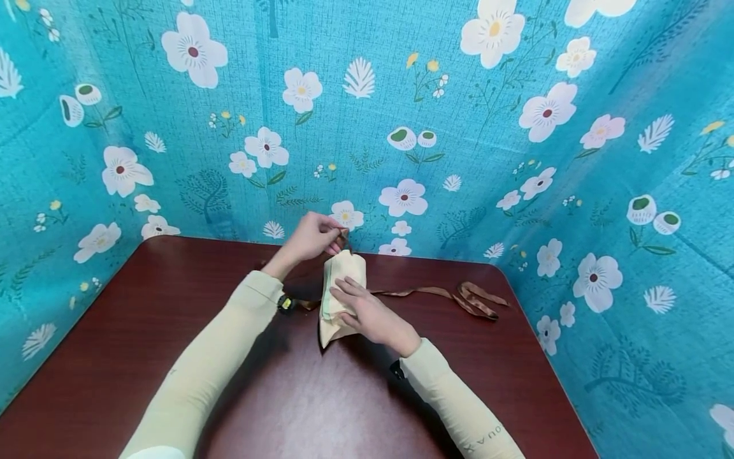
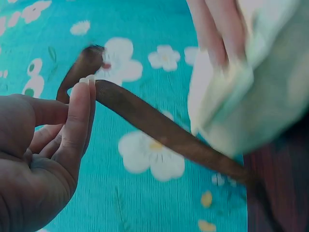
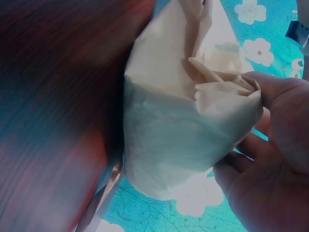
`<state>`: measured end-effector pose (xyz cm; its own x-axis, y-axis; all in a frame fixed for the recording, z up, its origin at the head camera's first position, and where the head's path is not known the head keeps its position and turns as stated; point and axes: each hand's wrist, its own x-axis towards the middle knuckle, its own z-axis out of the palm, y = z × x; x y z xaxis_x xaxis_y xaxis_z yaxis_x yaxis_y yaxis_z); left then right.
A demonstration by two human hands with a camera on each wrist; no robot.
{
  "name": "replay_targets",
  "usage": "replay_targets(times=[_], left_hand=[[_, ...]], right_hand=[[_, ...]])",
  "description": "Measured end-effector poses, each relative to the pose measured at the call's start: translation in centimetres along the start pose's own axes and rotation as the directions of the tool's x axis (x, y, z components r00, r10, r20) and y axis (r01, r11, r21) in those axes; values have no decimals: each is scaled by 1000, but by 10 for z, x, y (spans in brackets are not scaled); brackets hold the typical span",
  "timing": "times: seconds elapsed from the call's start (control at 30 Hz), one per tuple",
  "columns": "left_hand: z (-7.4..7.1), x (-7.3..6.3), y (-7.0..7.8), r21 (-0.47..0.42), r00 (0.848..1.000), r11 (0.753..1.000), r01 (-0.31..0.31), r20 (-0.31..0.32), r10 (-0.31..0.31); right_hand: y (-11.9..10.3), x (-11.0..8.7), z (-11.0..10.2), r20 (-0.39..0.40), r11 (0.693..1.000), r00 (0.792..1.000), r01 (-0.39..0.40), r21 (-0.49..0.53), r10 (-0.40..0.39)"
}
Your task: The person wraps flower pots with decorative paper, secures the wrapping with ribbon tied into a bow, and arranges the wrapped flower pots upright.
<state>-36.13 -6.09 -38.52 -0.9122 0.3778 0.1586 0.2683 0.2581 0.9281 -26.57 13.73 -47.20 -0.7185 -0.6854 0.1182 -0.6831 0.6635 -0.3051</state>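
Note:
A cream wrapped bundle [image 1: 348, 268] with creased, folded wrapping sits toward the back of the table. My right hand [image 1: 375, 317] lies over its front. In the right wrist view, the thumb of that hand [image 3: 282, 154] grips a gathered fold of the bundle [image 3: 164, 140], with the other fingers curled under its side. Just behind the bundle's top, my left hand [image 1: 311, 237] holds up a brown ribbon [image 1: 345, 236]. The left wrist view has the ribbon [image 2: 159, 126] pinched between thumb and fingertips of the left hand [image 2: 53, 140], one stretch slanting down past the bundle.
Across the dark red-brown table [image 1: 298, 395], another length of brown ribbon [image 1: 476, 301] trails to the right and ends in loose loops. A blue flowered cloth [image 1: 367, 172] hangs close behind the table and along both sides.

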Motion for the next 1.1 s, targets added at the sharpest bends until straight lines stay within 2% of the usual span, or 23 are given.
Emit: replay_targets(times=[0.17, 0.3, 0.4, 0.5, 0.6, 0.7, 0.8, 0.87, 1.0, 1.1], left_hand=[[27, 5, 13, -37, 999, 998, -42, 18, 43], [49, 12, 28, -67, 992, 991, -112, 54, 116], [65, 15, 35, -79, 982, 987, -142, 114, 150], [73, 11, 33, 10, 969, 990, -143, 206, 138], [69, 1, 22, 131, 965, 981, -141, 240, 107], [58, -14, 6, 202, 978, 969, -146, 178, 110], [44, -32, -15, 194, 986, 970, -150, 98, 133], [36, -46, -33, 181, 987, 972, -152, 70, 142], [32, -69, -67, 156, 985, 974, -165, 71, 156], [35, -83, -83, 115, 984, 980, -165, 80, 156]], right_hand=[[-3, 2, 1, -11, 999, 1000, 17, -28, -17], [-3, 3, 2, -23, 999, 999, 21, -49, -23], [-4, 5, 2, -35, 997, 998, 45, -59, -47], [-4, 6, 2, -42, 995, 996, 69, -73, -73], [-5, 7, 2, -43, 994, 996, 72, -80, -76], [-5, 7, 1, -38, 996, 997, 63, -69, -66], [-4, 7, 0, -23, 998, 999, 40, -49, -41], [-4, 6, -1, -5, 999, 1000, 18, -36, -18], [-1, 3, -2, 2, 1000, 1000, -18, -1, 18], [0, 2, -1, -9, 1000, 1000, -16, 22, 16]])
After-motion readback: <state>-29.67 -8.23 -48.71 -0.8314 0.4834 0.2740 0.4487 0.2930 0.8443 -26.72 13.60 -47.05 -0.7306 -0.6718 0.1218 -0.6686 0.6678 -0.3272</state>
